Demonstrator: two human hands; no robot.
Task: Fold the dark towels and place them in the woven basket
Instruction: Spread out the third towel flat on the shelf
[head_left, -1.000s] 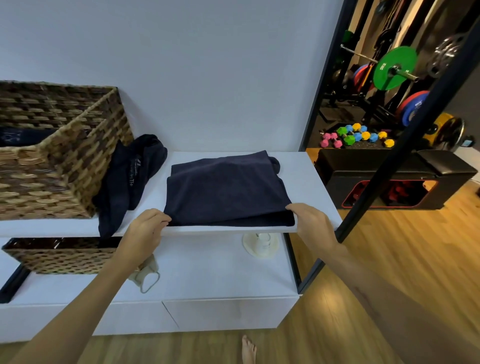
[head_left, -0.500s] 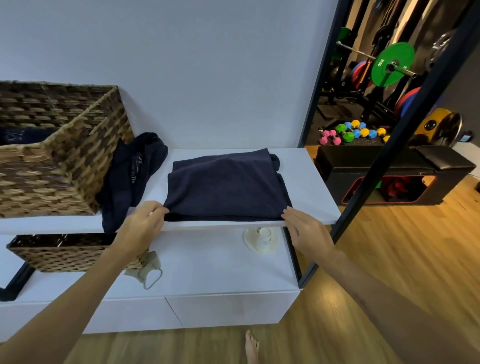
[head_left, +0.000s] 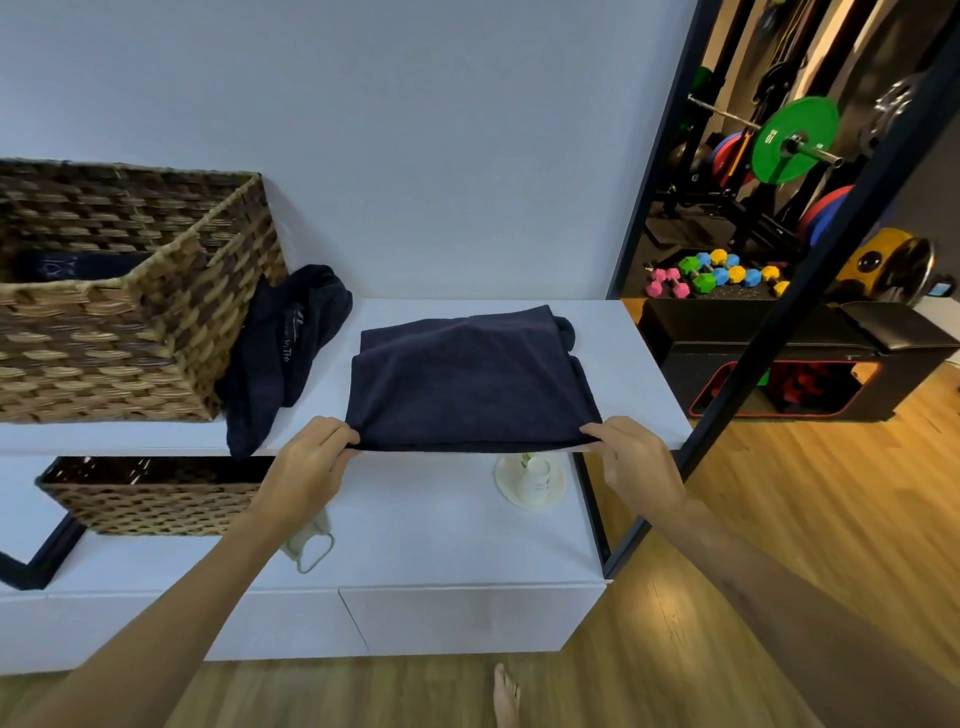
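Observation:
A dark navy towel (head_left: 467, 379), partly folded, lies flat on the white upper shelf (head_left: 639, 364). My left hand (head_left: 311, 462) pinches its near left corner and my right hand (head_left: 631, 457) pinches its near right corner, both at the shelf's front edge. A second dark towel (head_left: 283, 348) lies crumpled between the flat towel and the woven basket (head_left: 171, 332), hanging a little over the shelf edge. The basket stands at the left of the shelf, with a dark folded towel (head_left: 78, 265) inside it.
A smaller woven basket (head_left: 150, 499), a face mask (head_left: 309, 545) and a small white cup on a dish (head_left: 532, 480) sit on the lower white cabinet. A black frame post (head_left: 810, 270) stands at the right. Gym weights lie beyond it. My bare foot (head_left: 506, 696) is on the wooden floor.
Both hands went from resting at the towel's near edge to pinching its near corners. The front edge is lifted slightly off the shelf.

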